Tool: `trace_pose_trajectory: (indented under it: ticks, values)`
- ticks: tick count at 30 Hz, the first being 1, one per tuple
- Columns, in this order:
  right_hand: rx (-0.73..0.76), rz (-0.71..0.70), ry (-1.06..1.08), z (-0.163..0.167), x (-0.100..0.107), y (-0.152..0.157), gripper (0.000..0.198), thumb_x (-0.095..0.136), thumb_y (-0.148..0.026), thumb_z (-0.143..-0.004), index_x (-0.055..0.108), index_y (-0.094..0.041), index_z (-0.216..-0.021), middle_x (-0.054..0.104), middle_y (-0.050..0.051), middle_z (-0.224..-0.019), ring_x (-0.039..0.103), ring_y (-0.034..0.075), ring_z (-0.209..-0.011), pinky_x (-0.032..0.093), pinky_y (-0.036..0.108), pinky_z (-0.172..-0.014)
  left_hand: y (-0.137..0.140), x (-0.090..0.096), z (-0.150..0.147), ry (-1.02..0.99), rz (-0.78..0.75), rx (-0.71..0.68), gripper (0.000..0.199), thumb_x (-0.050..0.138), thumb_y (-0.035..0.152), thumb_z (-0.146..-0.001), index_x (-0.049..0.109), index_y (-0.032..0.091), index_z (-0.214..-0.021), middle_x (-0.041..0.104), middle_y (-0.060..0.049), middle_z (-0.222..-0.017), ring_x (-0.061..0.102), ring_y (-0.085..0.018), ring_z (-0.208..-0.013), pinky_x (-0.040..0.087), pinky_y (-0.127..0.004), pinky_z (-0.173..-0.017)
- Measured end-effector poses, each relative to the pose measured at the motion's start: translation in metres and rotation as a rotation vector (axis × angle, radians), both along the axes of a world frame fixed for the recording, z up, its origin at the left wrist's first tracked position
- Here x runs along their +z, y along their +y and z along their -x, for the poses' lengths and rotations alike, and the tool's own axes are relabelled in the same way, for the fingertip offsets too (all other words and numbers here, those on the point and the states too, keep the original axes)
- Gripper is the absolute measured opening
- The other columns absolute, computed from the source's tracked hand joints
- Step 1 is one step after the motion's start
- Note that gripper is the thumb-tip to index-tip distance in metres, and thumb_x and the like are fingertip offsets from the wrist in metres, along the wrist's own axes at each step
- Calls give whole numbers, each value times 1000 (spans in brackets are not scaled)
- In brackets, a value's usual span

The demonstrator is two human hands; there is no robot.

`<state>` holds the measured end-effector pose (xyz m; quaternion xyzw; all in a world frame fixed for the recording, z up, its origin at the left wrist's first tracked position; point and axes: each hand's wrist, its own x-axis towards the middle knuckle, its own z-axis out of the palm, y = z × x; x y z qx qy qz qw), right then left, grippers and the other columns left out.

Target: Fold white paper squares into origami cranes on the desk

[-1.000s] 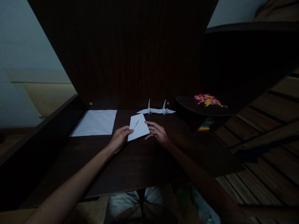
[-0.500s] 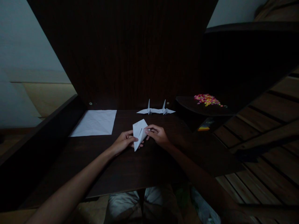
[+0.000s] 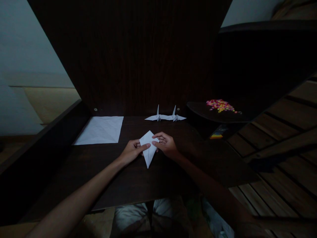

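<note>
Between my two hands is a folded white paper (image 3: 148,155), kite-shaped, its long point toward me and a crease line down its middle. My left hand (image 3: 131,151) pinches the left edge, thumb lying on top and fingers underneath. On the opposite side my right hand (image 3: 166,144) grips the right corner, thumb on the face and fingers partly behind it. Two white origami cranes (image 3: 165,117) stand side by side behind the paper, near the back panel. To the left, a flat creased white paper sheet (image 3: 100,130) lies on the dark desk (image 3: 138,188).
A dark curved shelf (image 3: 198,110) on the right carries a heap of small colourful pieces (image 3: 221,105). Beneath it sits an item with a rainbow-coloured edge (image 3: 216,136). A raised side board (image 3: 42,138) bounds the desk's left, and a tall panel (image 3: 128,59) rises behind.
The folded paper has turned upright to a symmetrical kite, its lower tip swinging right and downward. Its right-hand flap, lifted before, now lies flat. Both hands stay on it.
</note>
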<state>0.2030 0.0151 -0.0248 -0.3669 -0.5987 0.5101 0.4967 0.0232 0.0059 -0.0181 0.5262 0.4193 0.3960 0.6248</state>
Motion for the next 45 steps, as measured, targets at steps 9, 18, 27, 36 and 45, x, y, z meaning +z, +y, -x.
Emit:
trace_pose_trajectory:
  ticks: [9, 18, 27, 36, 45]
  values:
    - [48, 8, -18, 0, 0, -3, 30, 68, -27, -69, 55, -19, -95, 57, -4, -69, 50, 7, -47, 43, 17, -38, 0, -1, 4, 6, -20, -63, 29, 76, 33, -66, 71, 11, -84, 73, -7, -77, 66, -19, -67, 48, -27, -64]
    - [89, 88, 82, 6, 0, -2, 42, 69, -35, -70, 46, -23, -103, 55, -7, -68, 53, 8, -45, 45, 20, -38, 1, 6, 7, -14, -57, -26, 32, 74, 35, -68, 69, 10, -88, 72, -8, -76, 66, -18, -65, 51, -26, -55]
    - [181, 86, -44, 8, -5, -6, 34, 72, -37, -69, 57, -17, -93, 67, 1, -70, 60, 11, -52, 50, 22, -45, 11, 5, 11, -190, -49, 376, 38, 80, 33, -60, 65, 13, -89, 71, -5, -88, 68, -19, -76, 57, -27, -59]
    - [-133, -22, 108, 7, 3, -5, 37, 74, -37, -67, 63, -15, -95, 68, 3, -70, 67, 17, -60, 58, 31, -54, 8, 13, 8, -276, 97, 376, 38, 81, 23, -57, 66, 12, -91, 71, -8, -92, 68, -23, -80, 59, -29, -57]
    - [-160, -79, 137, 1, 9, -3, 39, 72, -40, -69, 62, -16, -98, 66, 1, -66, 66, 17, -60, 57, 32, -56, 10, 8, 15, -181, 18, 173, 36, 81, 26, -57, 69, 11, -87, 71, -6, -76, 65, -17, -69, 51, -25, -64]
